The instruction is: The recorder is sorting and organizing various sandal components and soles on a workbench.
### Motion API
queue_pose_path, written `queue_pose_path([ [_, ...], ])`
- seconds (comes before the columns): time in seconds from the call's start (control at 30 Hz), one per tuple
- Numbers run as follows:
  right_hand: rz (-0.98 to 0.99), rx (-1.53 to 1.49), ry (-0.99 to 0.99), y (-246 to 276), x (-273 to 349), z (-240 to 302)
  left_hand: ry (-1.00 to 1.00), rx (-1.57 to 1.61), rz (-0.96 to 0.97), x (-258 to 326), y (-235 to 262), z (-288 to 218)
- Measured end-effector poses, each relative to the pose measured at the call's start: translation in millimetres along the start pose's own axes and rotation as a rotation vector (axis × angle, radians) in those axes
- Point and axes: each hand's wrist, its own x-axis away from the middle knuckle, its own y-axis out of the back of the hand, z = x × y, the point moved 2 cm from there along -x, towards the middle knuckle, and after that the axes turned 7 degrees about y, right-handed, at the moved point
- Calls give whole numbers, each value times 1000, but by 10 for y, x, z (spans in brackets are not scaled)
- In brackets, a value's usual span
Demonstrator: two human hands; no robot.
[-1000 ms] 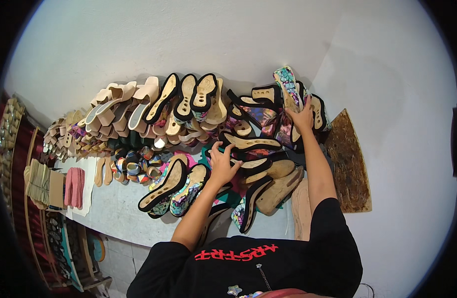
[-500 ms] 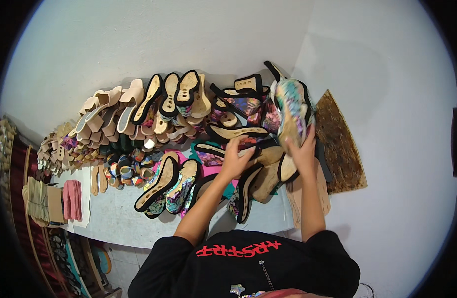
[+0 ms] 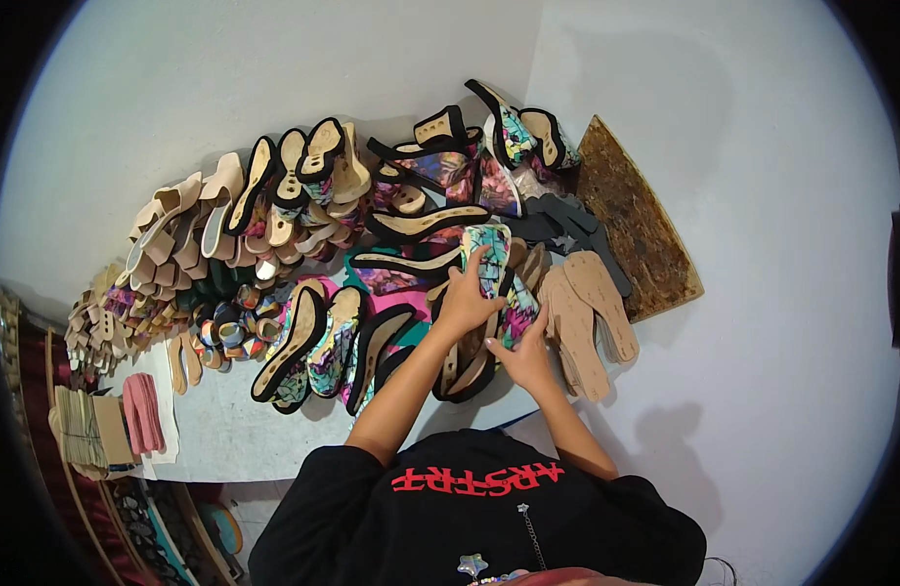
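A floral-printed sole (image 3: 489, 256) is gripped by the left hand (image 3: 462, 301) and steadied from below by the right hand (image 3: 526, 354), amid crowded soles near the counter (image 3: 225, 435) edge.

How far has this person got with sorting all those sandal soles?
Long rows of soles already stand stacked on edge along the wall. Right now the left hand and right hand both grip a floral-patterned sole in the stack in front. A few tan insoles lie loose beside a brown board, seemingly unsorted.
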Motion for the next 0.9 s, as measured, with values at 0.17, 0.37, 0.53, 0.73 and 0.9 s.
queue_pose_path([
  [0.17, 69, -139, -29, 87, 114, -66, -117, -64, -41, 134, -6, 231],
  [0.37, 546, 110, -143, 286, -113, -367, -4, -282, 331, 346, 187, 264],
  [0.53, 827, 277, -200, 539, -585, -108, -32, -551, 209, 388, 144, 195],
  [0.73, 338, 34, 3, 752, -1367, 3, -225, -484, 91, -172, 255, -33],
  [0.9, -300, 99, 221, 780, -2353, -161, -356, -325, 129, -1133, 166, -354],
])
